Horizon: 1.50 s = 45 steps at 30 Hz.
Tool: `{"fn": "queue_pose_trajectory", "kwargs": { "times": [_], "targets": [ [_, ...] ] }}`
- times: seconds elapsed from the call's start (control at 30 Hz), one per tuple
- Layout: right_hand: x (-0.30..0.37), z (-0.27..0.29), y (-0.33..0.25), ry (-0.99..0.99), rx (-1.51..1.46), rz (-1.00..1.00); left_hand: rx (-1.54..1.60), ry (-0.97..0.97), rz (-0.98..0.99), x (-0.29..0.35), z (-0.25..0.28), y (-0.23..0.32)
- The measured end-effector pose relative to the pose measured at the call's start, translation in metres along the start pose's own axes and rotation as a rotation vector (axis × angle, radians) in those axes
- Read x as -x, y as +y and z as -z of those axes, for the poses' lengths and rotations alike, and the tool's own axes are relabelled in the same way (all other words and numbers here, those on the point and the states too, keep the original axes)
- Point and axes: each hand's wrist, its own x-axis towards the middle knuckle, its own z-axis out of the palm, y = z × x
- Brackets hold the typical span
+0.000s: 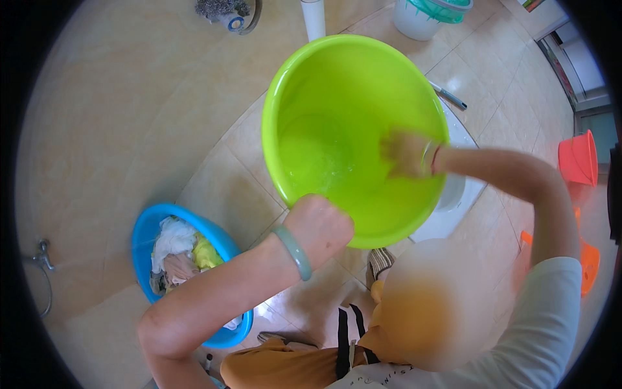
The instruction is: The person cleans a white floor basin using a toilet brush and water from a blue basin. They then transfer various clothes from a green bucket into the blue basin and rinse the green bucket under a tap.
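Note:
A large lime-green plastic basin [356,58] is tilted up, its opening toward me and a little water in its bottom. My left hand [319,223], with a pale green bangle at the wrist, is closed over the near rim; its fingertips are hidden. Inside the basin, by the right wall, my right hand [409,154] is smeared by motion, so its fingers cannot be made out. A thin red band circles that wrist.
At left, a blue tub [146,240] holds white, yellow and pinkish cloth. A white squat toilet [447,211] lies partly behind the basin. A lined white bin [414,23] stands far right, a red bucket [578,159] at right. A tap [44,256] is on the left wall.

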Motion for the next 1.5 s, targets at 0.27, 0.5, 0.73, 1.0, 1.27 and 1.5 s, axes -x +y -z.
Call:
{"fn": "queue_pose_trajectory", "kwargs": {
  "times": [0.27,0.5,0.73,1.0,1.27,1.5],
  "targets": [
    [-0.103,-0.113,-0.121,0.357,-0.735,0.383,0.105,-0.065,-0.029,-0.014,-0.003,0.016],
    [-0.172,-0.094,-0.029,0.514,0.26,0.283,-0.083,-0.205,0.006,0.012,-0.011,0.032],
    [-0.153,-0.128,0.011,0.301,-0.319,-0.609,0.007,-0.059,0.056,-0.001,-0.024,0.025],
    [-0.151,-0.143,-0.14,0.429,-0.832,-0.326,-0.004,-0.034,-0.012,0.0,-0.032,0.041],
    [-0.243,-0.046,-0.091,0.959,-2.259,-0.801,0.004,-0.031,-0.094,0.021,-0.041,0.024],
    [-0.158,-0.037,-0.206,0.483,-2.218,-0.265,0.085,-0.047,-0.176,0.009,-0.042,0.035]
  ]
}}
